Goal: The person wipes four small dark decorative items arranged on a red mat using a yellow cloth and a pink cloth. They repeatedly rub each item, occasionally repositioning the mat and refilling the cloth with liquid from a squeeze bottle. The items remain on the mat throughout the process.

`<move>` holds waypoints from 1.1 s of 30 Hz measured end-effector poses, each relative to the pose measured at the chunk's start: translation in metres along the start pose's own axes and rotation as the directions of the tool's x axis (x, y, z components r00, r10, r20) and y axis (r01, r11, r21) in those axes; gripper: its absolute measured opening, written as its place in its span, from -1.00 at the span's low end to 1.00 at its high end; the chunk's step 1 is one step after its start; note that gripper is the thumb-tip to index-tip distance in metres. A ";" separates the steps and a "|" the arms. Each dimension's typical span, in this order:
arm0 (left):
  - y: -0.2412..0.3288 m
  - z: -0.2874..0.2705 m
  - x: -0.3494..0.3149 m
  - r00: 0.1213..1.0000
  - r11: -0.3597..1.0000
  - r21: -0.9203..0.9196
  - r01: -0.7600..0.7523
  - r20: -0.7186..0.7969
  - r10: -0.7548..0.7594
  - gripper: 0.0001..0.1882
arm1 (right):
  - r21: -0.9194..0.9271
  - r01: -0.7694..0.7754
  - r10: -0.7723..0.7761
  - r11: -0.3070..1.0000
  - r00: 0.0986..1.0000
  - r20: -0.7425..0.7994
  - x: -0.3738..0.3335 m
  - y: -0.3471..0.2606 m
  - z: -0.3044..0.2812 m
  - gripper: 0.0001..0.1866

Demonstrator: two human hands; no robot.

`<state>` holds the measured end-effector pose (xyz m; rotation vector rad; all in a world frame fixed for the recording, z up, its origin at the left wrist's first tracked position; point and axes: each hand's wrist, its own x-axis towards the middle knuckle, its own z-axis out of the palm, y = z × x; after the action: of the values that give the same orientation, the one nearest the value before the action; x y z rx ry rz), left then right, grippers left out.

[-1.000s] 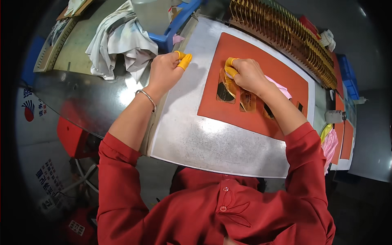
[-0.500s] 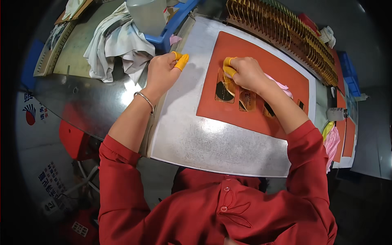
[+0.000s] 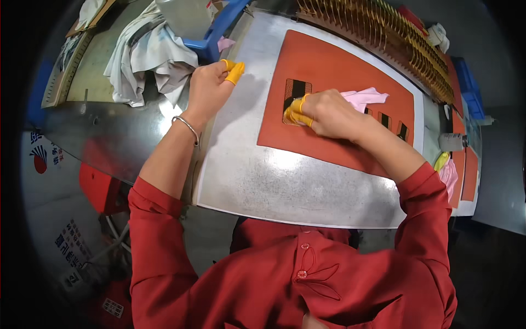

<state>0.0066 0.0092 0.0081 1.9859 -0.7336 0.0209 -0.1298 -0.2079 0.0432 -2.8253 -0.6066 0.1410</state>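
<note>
My left hand (image 3: pixel 211 85) hovers over the left strip of the grey metal tabletop (image 3: pixel 257 183), thumb and finger in yellow finger cots pinched together; whatever they hold, if anything, is too small to see. Over the red-orange mat (image 3: pixel 339 66), my right hand (image 3: pixel 331 115) has its yellow-capped fingers pressed together at the lower part of a black and copper patterned card (image 3: pixel 298 88). What sits between those fingers is hidden. Behind the right hand lies a pink cloth (image 3: pixel 367 97). Farther right, smaller similar cards (image 3: pixel 385 119) rest on the mat, some partly covered by my hand.
A long rack of upright gold plates (image 3: pixel 378 33) runs along the back right. At the left are a crumpled whitish cloth (image 3: pixel 148 57), a blue crate (image 3: pixel 219 30) and a translucent container (image 3: pixel 186 13). A small clear bottle (image 3: pixel 453 142) stands near the right edge.
My right hand has shifted nearer and slightly left across the mat. The shiny gold pieces under it no longer show, and dark-banded cards are visible. My left hand stays pinched. The whole view has shifted slightly.
</note>
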 end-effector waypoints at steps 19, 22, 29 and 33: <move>-0.007 0.005 -0.001 0.998 0.996 0.057 -0.064 -0.009 0.064 -0.77 | 0.220 -0.445 0.494 0.868 0.822 -0.285 -0.064 -0.024 0.023 -0.90; -0.003 0.006 -0.001 0.997 0.994 0.084 -0.072 0.001 0.073 -0.78 | 0.172 -0.466 0.496 0.868 0.805 -0.327 -0.058 -0.019 0.019 -0.90; 0.006 0.001 0.001 0.994 0.987 0.159 0.028 0.099 -0.044 -0.82 | 0.218 -0.466 0.514 0.858 0.792 -0.330 -0.059 -0.019 0.017 -0.87; -0.008 0.006 -0.001 1.000 0.999 0.042 -0.016 -0.003 0.016 -0.80 | 0.161 -0.449 0.477 0.879 0.808 -0.347 -0.058 -0.004 0.026 -0.88</move>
<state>0.0082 0.0070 -0.0019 2.0200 -0.7526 0.0492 -0.1882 -0.2226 0.0221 -2.7576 0.1803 -0.2889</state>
